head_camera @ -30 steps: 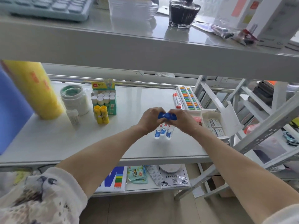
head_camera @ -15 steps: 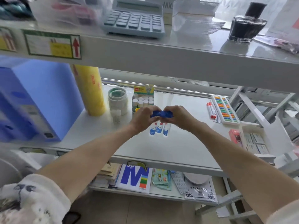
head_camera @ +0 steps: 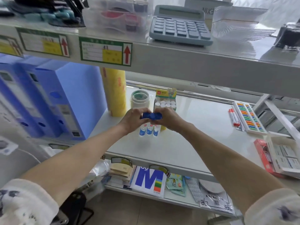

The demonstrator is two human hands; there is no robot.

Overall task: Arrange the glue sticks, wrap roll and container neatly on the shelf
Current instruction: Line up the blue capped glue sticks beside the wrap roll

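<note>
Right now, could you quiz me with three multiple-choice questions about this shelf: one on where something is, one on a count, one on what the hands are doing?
1. Where does the yellow wrap roll stand?
A. beside the blue file boxes
B. on the top shelf
C. on the floor

2. How many blue-capped glue sticks are being held together?
A. one
B. three
C. six

3. What are the left hand and right hand doing?
A. hanging idle
B. both gripping the sticks by the caps
C. pressing the calculator

Answers: 1 A, the roll stands upright just right of the boxes. 2 B, three tubes show below the hands. 3 B, the fingers of both curl round the blue caps.
</note>
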